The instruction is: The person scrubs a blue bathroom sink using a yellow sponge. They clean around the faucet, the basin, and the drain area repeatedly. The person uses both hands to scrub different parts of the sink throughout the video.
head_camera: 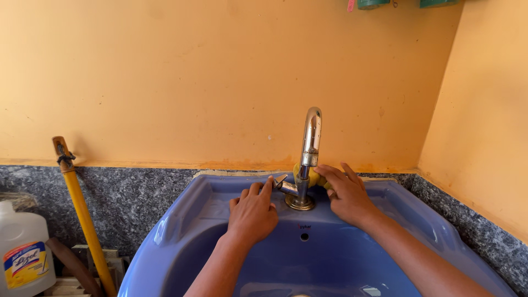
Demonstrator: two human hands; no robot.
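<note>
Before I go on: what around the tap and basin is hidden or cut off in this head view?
- Yellow object behind the tap: mostly hidden by tap and right hand.
- Tap handle: partly covered by left hand fingers.
- Basin drain: cut off by bottom edge.
- Green items: cut off at top.

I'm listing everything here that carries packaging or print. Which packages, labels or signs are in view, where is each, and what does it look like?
White plastic jug: bottom left corner beside the yellow pole; rounded body.
Label on the jug: rectangular, yellow and blue with a red band.
Small pink tag: top edge, on the orange wall; cut off.
Small dark mark: on the blue sink rim below the tap, between the hands.
</note>
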